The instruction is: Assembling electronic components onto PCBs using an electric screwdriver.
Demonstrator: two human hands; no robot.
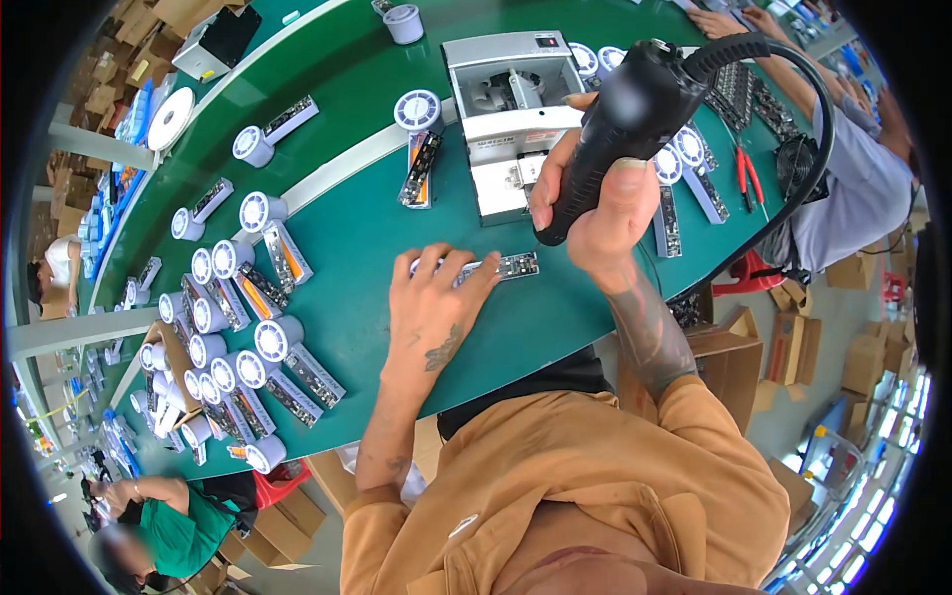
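- Circuit-board strip (518,265): in the head view it lies on the green table (347,309), near the middle, its right end showing beyond the fingers.
- Left hand (431,302): palm down over the strip's left part, fingers bent and slightly apart; whether this grip pinches it or only rests there, I cannot tell.
- Right hand (607,218): its grip is wrapped round a black corded electric screwdriver (635,104), tilted, with its lower end toward the table, right of the strip.
- Silver machine (516,147): stands open-topped on the far side of the strip.
- White fan-capped unit (417,109): just left of the machine.
- More white-capped units (278,339): clustered at the left, many with boards attached.
- Red-handled pliers (751,178): on the right, near a person in a grey shirt (855,183).
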